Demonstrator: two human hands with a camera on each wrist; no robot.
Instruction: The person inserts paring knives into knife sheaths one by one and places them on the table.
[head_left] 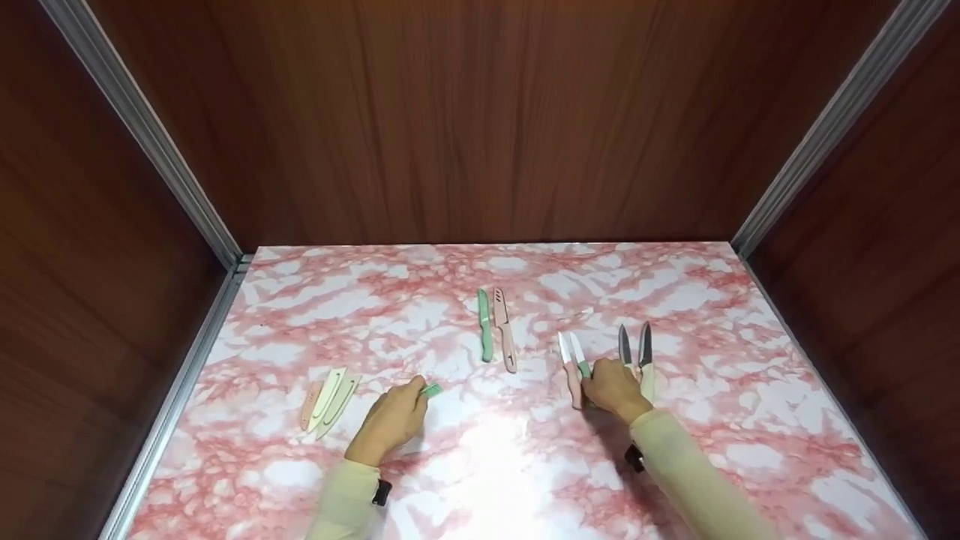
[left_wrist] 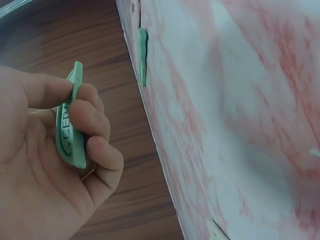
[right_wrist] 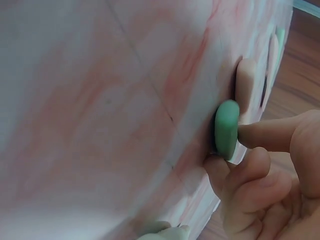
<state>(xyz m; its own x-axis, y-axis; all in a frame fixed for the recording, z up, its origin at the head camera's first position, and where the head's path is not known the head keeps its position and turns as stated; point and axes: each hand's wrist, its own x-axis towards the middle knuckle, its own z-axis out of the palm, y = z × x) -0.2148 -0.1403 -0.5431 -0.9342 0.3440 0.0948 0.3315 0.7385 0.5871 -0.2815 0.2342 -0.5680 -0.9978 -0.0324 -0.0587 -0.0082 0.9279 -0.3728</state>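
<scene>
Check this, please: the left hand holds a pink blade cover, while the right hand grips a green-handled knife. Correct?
Not quite: the blade cover in the left hand is green, as the left wrist view shows. The right hand does grip a green-handled knife.

- your table [head_left: 757, 457] is pinky-red and white marbling all over
- you've got a green sheath [left_wrist: 77, 135] in your left hand [head_left: 391, 421], green-handled knife [right_wrist: 227, 127] in your right hand [head_left: 616, 388]
- toward the table's left edge: pink sheath [head_left: 309, 409], cream sheath [head_left: 325, 399], olive-ish sheath [head_left: 340, 405]
- nearest the far edge: green knife [head_left: 486, 334], pink knife [head_left: 506, 341]
- your sleeves [head_left: 686, 465]: pale yellow

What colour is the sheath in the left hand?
Green; the sheath shows best in the left wrist view.
</scene>
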